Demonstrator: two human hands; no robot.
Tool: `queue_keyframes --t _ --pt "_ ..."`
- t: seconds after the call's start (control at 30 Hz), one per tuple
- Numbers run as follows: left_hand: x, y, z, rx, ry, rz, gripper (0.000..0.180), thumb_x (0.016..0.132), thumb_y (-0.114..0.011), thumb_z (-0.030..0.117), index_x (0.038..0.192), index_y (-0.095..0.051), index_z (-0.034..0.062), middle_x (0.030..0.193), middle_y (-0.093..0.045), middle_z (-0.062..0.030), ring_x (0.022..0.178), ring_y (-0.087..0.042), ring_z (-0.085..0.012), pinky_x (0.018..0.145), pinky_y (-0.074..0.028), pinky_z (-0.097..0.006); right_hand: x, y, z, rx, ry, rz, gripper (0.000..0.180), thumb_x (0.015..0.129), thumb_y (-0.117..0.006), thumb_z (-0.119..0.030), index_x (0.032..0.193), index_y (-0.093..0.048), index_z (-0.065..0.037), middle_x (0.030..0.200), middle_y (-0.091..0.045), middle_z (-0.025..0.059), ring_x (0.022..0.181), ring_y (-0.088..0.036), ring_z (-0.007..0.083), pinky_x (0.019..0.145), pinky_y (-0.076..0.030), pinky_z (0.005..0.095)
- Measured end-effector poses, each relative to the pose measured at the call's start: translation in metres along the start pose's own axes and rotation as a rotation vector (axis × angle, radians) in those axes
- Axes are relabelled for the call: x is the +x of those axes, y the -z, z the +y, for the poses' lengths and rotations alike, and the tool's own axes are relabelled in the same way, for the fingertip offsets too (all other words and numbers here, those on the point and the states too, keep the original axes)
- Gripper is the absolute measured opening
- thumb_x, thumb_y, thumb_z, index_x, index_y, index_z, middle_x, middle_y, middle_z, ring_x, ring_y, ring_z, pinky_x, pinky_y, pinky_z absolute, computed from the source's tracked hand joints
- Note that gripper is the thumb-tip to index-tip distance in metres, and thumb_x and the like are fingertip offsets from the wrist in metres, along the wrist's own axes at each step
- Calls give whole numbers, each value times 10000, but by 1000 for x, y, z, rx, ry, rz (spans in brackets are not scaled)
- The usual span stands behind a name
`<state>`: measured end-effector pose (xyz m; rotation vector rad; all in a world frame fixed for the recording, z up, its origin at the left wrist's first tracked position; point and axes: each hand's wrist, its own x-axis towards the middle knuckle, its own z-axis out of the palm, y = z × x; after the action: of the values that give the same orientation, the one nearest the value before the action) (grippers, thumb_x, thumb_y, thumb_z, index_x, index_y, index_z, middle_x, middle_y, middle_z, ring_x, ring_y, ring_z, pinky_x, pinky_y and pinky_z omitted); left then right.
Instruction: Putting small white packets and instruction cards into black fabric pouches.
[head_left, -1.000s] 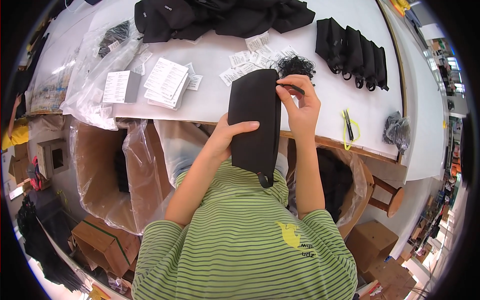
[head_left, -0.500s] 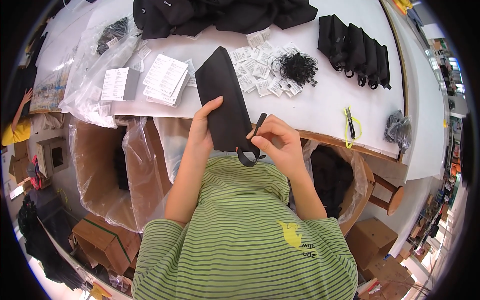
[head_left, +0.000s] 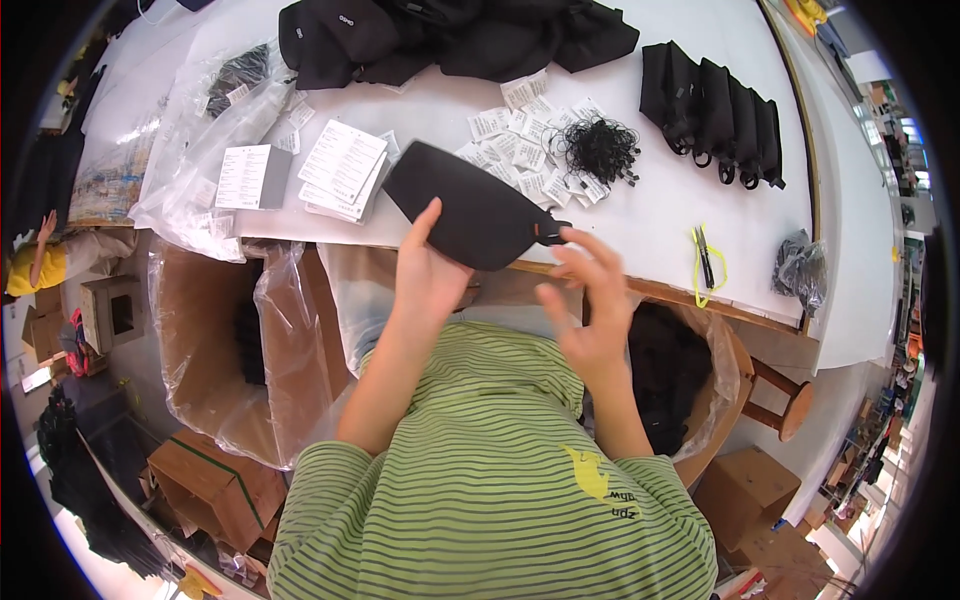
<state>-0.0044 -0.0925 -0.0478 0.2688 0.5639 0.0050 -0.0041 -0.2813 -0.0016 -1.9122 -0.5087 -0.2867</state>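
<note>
A flat black zip pouch (head_left: 465, 205) is tilted over the table's near edge, its broad side turned up. My left hand (head_left: 430, 268) is closed on its lower left side, the thumb lying on the fabric. At the pouch's right end is a short black loop (head_left: 553, 234) with a small orange mark beside it. Just right of that loop, my right hand (head_left: 597, 305) has its fingers apart, slightly blurred, with nothing visible in them. Beyond the pouch lie a heap of white printed labels (head_left: 520, 135) and a tangle of black strings (head_left: 600, 150).
A row of black pouches (head_left: 710, 110) stands at the far right. Left are stacks of white cards (head_left: 340, 165); black pouches (head_left: 460, 35) are piled behind. Thread snips (head_left: 705, 260) with a yellow cord lie at right. Plastic-lined cartons (head_left: 215, 350) flank me below the table (head_left: 650, 215).
The pouch has turned from near upright to a slant, its loop end swinging up and right. My right hand has let go of the zip pull and spread its fingers.
</note>
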Motion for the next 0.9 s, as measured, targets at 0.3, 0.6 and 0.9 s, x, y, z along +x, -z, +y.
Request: queue_keyframes --t 0.3,0.6,0.9 --pt "0 13 -15 387 -169 26 488 944 -563 240 1344 -377 30 1287 -479 -92 1175 -495 -231 982 -426 -422 -5 -36 39 468 -511 -122 351 854 -681 -107 1190 -600 -47 1292 -536 88 1076 -580 180 793 -510 277" --pt "27 9 25 1166 -422 -52 338 839 -731 184 1121 -589 64 942 -611 -20 787 -563 -72 641 -456 -206 6 -11 60 580 -663 -175 339 884 -650 -84 1210 -579 -28 1167 -598 54 889 -601 95 776 -476 227" --pt "27 -6 25 1223 -433 -20 175 829 -731 148 949 -658 42 761 -592 9 562 -488 -36 469 -373 -185 14 1 69 529 -662 -120 293 847 -692 -61 1131 -630 -31 975 -633 26 817 -571 64 707 -461 207"
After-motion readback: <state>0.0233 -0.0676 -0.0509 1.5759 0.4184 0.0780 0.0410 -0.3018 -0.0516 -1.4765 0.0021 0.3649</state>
